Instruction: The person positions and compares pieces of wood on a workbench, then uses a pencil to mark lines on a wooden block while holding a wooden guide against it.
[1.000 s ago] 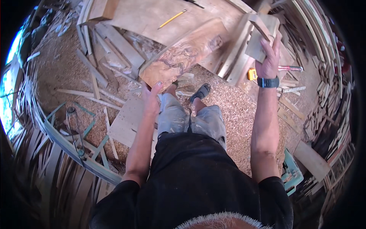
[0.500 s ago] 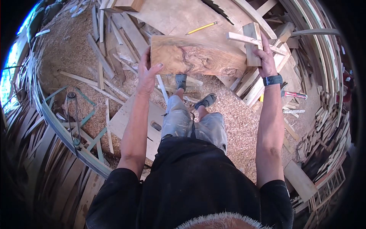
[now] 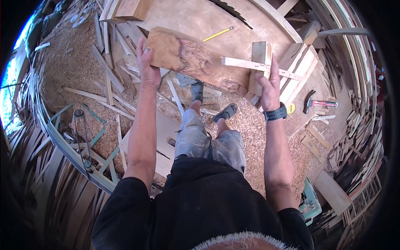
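A thick wooden board [image 3: 196, 58] with swirling dark grain is held up in front of me, its right end dipping nearer to my body. My left hand [image 3: 148, 68] is closed round its left end, thumb on the edge. At the other end, my right hand [image 3: 270, 85] grips a pale wooden block [image 3: 261, 52] crossed by a thin square stick [image 3: 239, 63]; together they look like a wooden marking gauge. The block stands against the board's right end; whether my fingers also touch the board is hidden. A watch [image 3: 276, 113] is on my right wrist.
Behind the board, a broad wooden surface [image 3: 179, 14] bears a yellow pencil [image 3: 218, 34] and a dark jagged strip [image 3: 233, 13]. A red-handled hammer [image 3: 318, 103] and a yellow round thing [image 3: 291, 108] lie to the right. Offcuts and shavings cover the floor [image 3: 262, 146].
The board has shifted left and tilted, its right end coming lower. My right hand and the marking gauge have moved left and closer to me. More of the hammer shows.
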